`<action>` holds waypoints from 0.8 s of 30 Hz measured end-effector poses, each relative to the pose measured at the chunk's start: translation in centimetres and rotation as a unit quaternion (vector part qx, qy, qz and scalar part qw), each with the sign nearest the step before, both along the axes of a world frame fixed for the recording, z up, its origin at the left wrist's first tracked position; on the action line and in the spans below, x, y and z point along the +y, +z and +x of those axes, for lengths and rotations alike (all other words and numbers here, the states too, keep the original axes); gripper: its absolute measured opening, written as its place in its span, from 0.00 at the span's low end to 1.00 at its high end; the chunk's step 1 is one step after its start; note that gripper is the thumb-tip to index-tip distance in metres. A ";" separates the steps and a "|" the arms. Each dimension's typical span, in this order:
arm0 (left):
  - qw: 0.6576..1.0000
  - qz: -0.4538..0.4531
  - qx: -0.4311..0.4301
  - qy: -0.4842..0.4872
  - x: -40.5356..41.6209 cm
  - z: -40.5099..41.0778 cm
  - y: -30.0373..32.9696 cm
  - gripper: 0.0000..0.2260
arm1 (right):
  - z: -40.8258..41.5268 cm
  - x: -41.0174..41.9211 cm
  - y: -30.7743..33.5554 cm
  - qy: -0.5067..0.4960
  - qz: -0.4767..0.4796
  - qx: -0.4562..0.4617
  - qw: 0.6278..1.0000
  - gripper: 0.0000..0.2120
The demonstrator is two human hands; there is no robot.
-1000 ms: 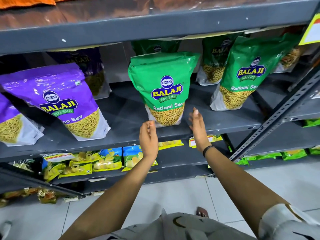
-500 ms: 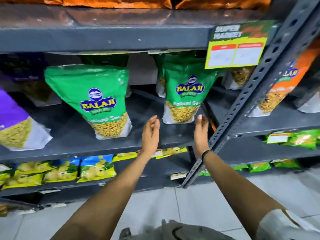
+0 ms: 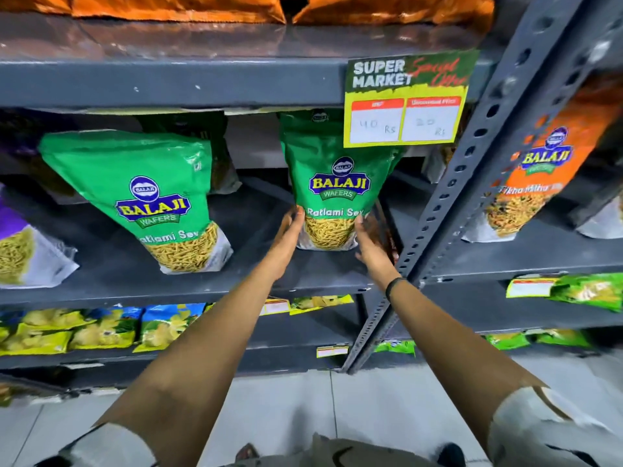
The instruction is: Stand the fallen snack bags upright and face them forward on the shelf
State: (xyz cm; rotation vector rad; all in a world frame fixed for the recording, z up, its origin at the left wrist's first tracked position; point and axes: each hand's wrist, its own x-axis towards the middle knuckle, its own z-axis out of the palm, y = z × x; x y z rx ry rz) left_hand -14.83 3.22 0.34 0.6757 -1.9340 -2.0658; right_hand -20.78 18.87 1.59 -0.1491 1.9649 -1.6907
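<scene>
A green Ratlami Sev bag [image 3: 337, 170] stands upright, label forward, on the dark grey middle shelf [image 3: 303, 274]. My left hand [image 3: 286, 237] presses its lower left side and my right hand [image 3: 371, 251] its lower right side, so both hold the bag. Its top right corner is hidden behind a yellow price sign [image 3: 404, 102]. A second green Ratlami Sev bag [image 3: 145, 193] stands to the left, leaning slightly. More green bags show behind both. A purple bag [image 3: 20, 254] sits at the far left edge.
A slanted perforated steel upright [image 3: 455, 183] rises just right of my right hand. Beyond it stands an orange snack bag [image 3: 526, 183]. Orange bags lie on the top shelf [image 3: 175, 8]. Small yellow and blue packets [image 3: 101, 332] fill the lower shelf.
The view has shifted right along the shelf. Both hands have moved from the first green bag to the right-hand green bag and now grip its lower sides.
</scene>
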 end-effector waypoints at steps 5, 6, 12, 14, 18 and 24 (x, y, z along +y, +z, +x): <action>1.000 0.001 -0.008 -0.002 0.5 1.3 -0.1 0.12 | 1.3 0.4 -0.7 0.008 -0.032 -0.005 0.999 0.34; 1.000 -0.002 -0.011 0.000 0.7 1.6 -0.2 0.12 | 1.6 0.6 -0.9 0.008 -0.037 -0.002 0.999 0.33; 1.000 -0.013 -0.001 0.015 2.3 3.5 -0.7 0.13 | 3.1 1.4 -1.1 -0.022 -0.071 0.037 0.997 0.26; 1.000 -0.008 -0.002 0.022 2.8 3.8 -0.8 0.14 | 3.3 1.6 -1.2 -0.015 -0.072 0.035 0.997 0.26; 1.000 -0.004 0.007 0.023 3.4 4.3 -0.8 0.20 | 3.7 1.9 -1.3 -0.018 -0.083 0.040 0.996 0.26; 0.996 -0.058 0.013 0.062 3.8 5.1 -0.6 0.21 | 4.2 1.8 -1.3 -0.045 -0.097 0.076 0.991 0.26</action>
